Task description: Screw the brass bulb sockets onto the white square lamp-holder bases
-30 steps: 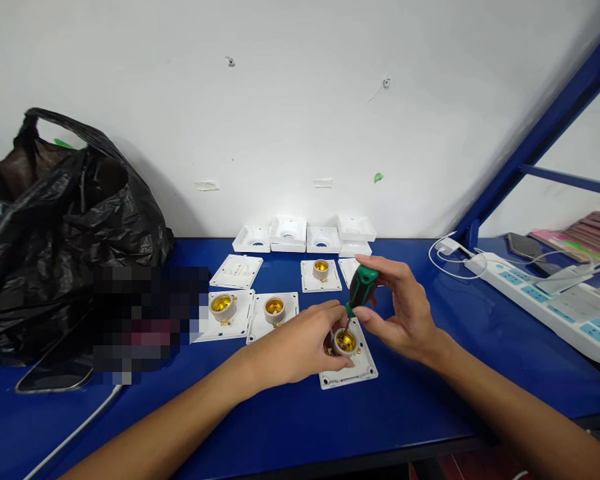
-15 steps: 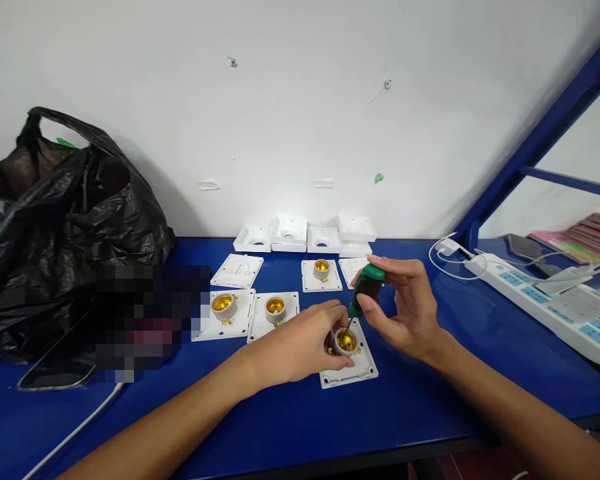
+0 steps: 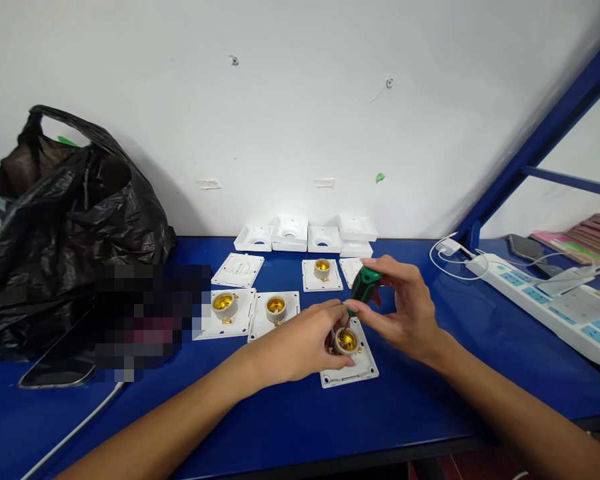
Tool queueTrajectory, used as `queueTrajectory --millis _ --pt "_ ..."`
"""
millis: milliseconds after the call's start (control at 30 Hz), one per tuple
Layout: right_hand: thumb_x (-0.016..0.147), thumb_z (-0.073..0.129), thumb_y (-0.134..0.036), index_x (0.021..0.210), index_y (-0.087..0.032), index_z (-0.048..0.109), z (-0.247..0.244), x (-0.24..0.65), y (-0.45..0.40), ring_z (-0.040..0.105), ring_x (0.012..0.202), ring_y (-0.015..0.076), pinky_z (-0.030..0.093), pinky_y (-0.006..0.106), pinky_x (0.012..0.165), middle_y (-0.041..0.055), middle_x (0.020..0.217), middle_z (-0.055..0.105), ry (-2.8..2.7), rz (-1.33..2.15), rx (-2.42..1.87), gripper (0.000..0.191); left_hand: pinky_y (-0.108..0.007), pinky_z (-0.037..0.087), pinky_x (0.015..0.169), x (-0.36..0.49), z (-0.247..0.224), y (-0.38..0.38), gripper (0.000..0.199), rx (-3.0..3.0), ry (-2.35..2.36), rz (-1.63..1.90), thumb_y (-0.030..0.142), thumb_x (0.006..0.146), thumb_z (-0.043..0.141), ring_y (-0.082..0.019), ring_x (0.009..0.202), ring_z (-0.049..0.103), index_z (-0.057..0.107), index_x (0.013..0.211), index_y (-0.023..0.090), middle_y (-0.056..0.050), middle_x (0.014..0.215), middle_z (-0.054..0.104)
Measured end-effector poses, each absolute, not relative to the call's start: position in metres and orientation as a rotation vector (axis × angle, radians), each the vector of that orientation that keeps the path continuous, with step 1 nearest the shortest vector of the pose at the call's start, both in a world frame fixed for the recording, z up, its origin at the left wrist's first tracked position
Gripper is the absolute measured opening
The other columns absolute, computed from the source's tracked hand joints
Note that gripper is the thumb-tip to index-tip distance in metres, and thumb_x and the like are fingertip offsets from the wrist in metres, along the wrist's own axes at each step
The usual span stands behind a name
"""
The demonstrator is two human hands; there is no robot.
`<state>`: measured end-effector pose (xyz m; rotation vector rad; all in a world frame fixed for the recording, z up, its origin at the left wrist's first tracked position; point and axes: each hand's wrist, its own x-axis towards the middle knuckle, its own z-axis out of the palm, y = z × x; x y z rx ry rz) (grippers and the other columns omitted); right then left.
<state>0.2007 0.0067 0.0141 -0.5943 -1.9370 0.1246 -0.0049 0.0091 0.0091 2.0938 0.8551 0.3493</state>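
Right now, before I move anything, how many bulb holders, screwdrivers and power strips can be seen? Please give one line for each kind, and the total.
Bulb holders: 4
Screwdrivers: 1
Power strips: 1
Total: 6

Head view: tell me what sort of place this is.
Likely a workbench for light assembly: the right hand holds a screwdriver, several lamp sockets sit on white plates, and a power strip lies on the blue table.

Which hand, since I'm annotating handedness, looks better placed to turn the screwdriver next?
Probably the right hand: it grips the screwdriver, which points down into the gold-lined socket. The left hand is occupied, curled around that socket.
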Motion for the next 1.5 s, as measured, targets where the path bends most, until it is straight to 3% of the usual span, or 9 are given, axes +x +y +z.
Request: queueTrajectory --millis 167,333,467,600,767,900,1067,1267,1500 --pt "0.095 0.064 -0.016 0.151 -0.032 0.045 0.0183 0.1996 0.0065 0.058 0.077 0.0172 0.056 0.032 0.058 0.0030 0.100 0.065 -2.022 0.221 -0.573 0.062 -0.031 0.047 0.067 -0.0041 0.0094 0.0086 0.032 2.049 0.830 0.371 0.037 0.085 0.077 -0.018 0.077 0.062 0.057 0.104 0.022 0.000 0.094 0.061" --pt "0.089 0.073 -0.017 0.145 -0.035 0.049 0.0128 0.2005 0.0067 0.056 0.076 0.0171 0.052 0.029 0.053 0.0011 0.097 0.062 -1.925 0.213 -0.568 0.064 -0.031 0.045 0.066 -0.0048 0.0089 0.0096 0.034 2.085 0.846 0.350 0.040 0.084 0.079 -0.018 0.075 0.060 0.057 0.101 0.021 0.000 0.091 0.060" --pt "0.093 0.068 -0.017 0.148 -0.033 0.046 0.0114 0.2001 0.0065 0.060 0.078 0.0163 0.056 0.032 0.058 0.0051 0.114 0.064 -1.946 0.236 -0.596 0.061 -0.031 0.045 0.065 -0.0051 0.0088 0.0100 0.033 2.089 0.844 0.349 0.040 0.084 0.078 -0.018 0.075 0.059 0.055 0.097 0.021 0.000 0.089 0.060" --pt "0.089 0.074 -0.018 0.142 -0.035 0.048 0.0122 0.1996 0.0075 0.056 0.070 0.0158 0.052 0.030 0.055 -0.0006 0.094 0.061 -1.879 0.150 -0.583 0.062 -0.031 0.045 0.066 -0.0054 0.0092 0.0102 0.032 2.089 0.840 0.345 0.041 0.084 0.078 -0.018 0.076 0.060 0.054 0.093 0.021 -0.001 0.091 0.060" --pt "0.093 0.068 -0.020 0.146 -0.033 0.046 0.0107 0.2003 0.0069 0.058 0.074 0.0158 0.056 0.032 0.059 0.0051 0.112 0.064 -1.926 0.203 -0.612 0.058 -0.031 0.044 0.067 -0.0053 0.0090 0.0106 0.032 2.107 0.841 0.345 0.041 0.083 0.078 -0.019 0.078 0.060 0.056 0.096 0.022 -0.001 0.091 0.059" --pt "0.088 0.074 -0.016 0.142 -0.034 0.047 0.0096 0.2006 0.0069 0.056 0.071 0.0152 0.052 0.029 0.055 0.0006 0.099 0.061 -1.872 0.180 -0.568 0.063 -0.031 0.044 0.068 -0.0051 0.0092 0.0102 0.032 2.094 0.848 0.350 0.040 0.083 0.078 -0.019 0.078 0.060 0.056 0.097 0.022 0.000 0.091 0.059" --pt "0.090 0.070 -0.017 0.144 -0.032 0.046 0.0092 0.2011 0.0070 0.059 0.074 0.0160 0.055 0.032 0.058 0.0035 0.108 0.062 -1.892 0.188 -0.588 0.061 -0.031 0.043 0.068 -0.0053 0.0105 0.0101 0.032 2.112 0.850 0.336 0.040 0.083 0.078 -0.020 0.081 0.060 0.057 0.099 0.022 -0.001 0.092 0.059" --pt "0.087 0.073 -0.018 0.140 -0.031 0.048 0.0112 0.2018 0.0080 0.057 0.072 0.0165 0.054 0.031 0.056 0.0008 0.096 0.058 -1.868 0.157 -0.550 0.060 -0.031 0.044 0.068 -0.0054 0.0103 0.0103 0.034 2.107 0.843 0.313 0.037 0.084 0.078 -0.019 0.082 0.060 0.059 0.108 0.022 -0.001 0.096 0.059" --pt "0.080 0.079 -0.010 0.129 -0.031 0.050 0.0135 0.1990 0.0087 0.055 0.074 0.0148 0.052 0.029 0.057 -0.0024 0.091 0.055 -1.796 0.151 -0.529 0.060 -0.031 0.045 0.070 -0.0054 0.0108 0.0097 0.034 2.095 0.871 0.306 0.041 0.085 0.078 -0.019 0.079 0.061 0.056 0.103 0.021 -0.001 0.095 0.060"
